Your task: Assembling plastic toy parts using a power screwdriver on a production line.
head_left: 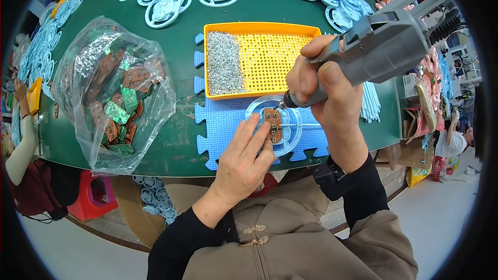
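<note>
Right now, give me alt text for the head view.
The right hand holds a gray power driver, its tip at a brown circuit board on a light-blue wheel-shaped part; the left hand touches the board's left side. Beneath is a blue foam mat, with a yellow tray of silver screws beyond and a clear bag of more circuit boards to the left.

The round pale-blue plastic wheel [295, 140] is looking smooth and a bit shiny. The grey plastic power screwdriver [384, 46] is looking smooth and dull. Tiny silver metal screws [222, 65] are glinting. The big clear plastic bag [111, 163] is shining, all crinkly. The blue foam mat [220, 127] is looking matt.
</note>
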Tool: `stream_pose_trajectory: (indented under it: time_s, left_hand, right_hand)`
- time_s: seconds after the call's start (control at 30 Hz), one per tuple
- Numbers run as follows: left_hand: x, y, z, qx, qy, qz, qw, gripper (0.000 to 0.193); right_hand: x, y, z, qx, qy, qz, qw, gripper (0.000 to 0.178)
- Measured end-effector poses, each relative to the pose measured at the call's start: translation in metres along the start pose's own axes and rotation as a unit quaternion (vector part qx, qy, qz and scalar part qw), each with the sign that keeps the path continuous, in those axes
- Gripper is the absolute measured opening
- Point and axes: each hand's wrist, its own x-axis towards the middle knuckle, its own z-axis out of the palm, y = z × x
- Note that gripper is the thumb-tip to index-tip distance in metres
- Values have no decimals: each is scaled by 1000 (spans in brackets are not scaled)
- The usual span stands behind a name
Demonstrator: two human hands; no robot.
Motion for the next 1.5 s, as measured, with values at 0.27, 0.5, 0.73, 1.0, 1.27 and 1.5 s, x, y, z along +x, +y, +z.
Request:
stream_pose_trajectory:
  time_s: [0.27, 0.5, 0.73, 1.0, 1.27, 1.5]
  left_hand:
    - [0, 0, 1, -4, 2, -4, 1000, 23]
    - [1, -1, 0, 7, 0, -2, 1000, 15]
    - [-1, -1, -1, 10, -29, -2, 1000, 35]
    - [1, -2, -5, -1, -34, 0, 999, 37]
    - [-1, -6, -3, -11, -14, 6, 1000, 40]
    - [-6, -3, -1, -3, 2, -1, 1000, 45]
  right_hand:
    - [-1, 5, 5, 11, 12, 22, 1000, 40]
    - [8, 9, 8, -2, -13, 49, 999, 37]
    - [16, 20, 3, 26, -52, 68, 996, 39]
    - [23, 21, 3, 67, -52, 77, 993, 29]
    - [14, 9, -2, 72, -51, 114, 990, 20]
    - [66, 27, 5, 12, 15, -32, 999, 33]
